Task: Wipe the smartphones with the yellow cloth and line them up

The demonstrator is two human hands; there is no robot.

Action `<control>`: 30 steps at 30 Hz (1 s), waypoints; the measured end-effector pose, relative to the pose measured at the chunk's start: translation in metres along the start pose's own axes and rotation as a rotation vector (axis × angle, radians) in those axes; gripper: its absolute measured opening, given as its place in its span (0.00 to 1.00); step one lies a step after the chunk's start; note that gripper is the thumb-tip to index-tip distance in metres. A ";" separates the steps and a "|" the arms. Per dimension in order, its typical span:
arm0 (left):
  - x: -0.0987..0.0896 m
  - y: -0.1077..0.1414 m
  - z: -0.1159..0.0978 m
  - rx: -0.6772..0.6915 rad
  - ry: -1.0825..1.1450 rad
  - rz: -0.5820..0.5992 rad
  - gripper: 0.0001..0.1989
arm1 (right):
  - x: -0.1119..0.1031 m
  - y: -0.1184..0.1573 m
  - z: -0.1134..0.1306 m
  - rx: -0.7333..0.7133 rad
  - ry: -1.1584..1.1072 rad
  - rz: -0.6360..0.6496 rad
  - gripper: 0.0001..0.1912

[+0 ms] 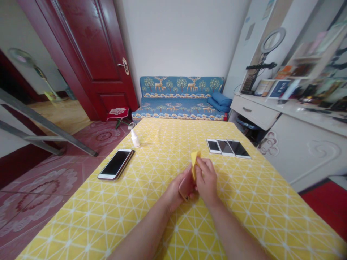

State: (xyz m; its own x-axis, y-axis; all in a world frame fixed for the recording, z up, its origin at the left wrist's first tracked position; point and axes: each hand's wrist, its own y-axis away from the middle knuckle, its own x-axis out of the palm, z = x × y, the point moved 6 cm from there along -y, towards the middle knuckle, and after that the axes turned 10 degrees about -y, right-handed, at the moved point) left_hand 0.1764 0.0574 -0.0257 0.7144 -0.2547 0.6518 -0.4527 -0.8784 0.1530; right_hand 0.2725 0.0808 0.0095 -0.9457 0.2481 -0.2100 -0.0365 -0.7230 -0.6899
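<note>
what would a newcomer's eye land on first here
The bright yellow tablecloth fills the lower view, and at its middle the left hand holds a rose-gold smartphone while the right hand holds a yellow cloth against it. Three phones lie in a row beyond the hands, with another phone to the left. Past the table are a dark red door and a blue deer-print sofa.

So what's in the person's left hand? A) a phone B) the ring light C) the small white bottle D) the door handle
A: the left hand holds a rose-gold phone, while the right hand presses a yellow cloth against it.
</note>
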 end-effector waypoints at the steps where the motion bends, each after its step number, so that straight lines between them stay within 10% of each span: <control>1: -0.002 0.000 0.000 0.000 0.008 -0.041 0.17 | 0.007 0.003 0.009 -0.029 -0.045 0.065 0.17; 12: -0.060 0.003 -0.034 0.298 -0.011 -0.489 0.26 | 0.041 0.029 0.051 -0.076 -0.141 0.487 0.04; 17: -0.071 0.017 -0.061 0.548 -0.144 -0.647 0.39 | 0.031 0.019 0.033 0.028 -0.040 0.298 0.12; 21: -0.054 0.012 -0.044 0.458 -0.198 -0.567 0.44 | 0.021 0.013 0.014 0.052 0.015 0.105 0.16; 30: -0.032 -0.020 0.003 0.184 -0.033 -0.232 0.28 | 0.026 0.027 -0.025 0.129 0.444 0.285 0.21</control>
State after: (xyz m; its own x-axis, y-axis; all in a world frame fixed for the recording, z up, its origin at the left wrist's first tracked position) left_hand 0.1643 0.0818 -0.0513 0.8058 -0.0492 0.5901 -0.1733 -0.9725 0.1556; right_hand 0.2552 0.0839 -0.0315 -0.6974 0.2596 -0.6680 0.1355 -0.8675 -0.4786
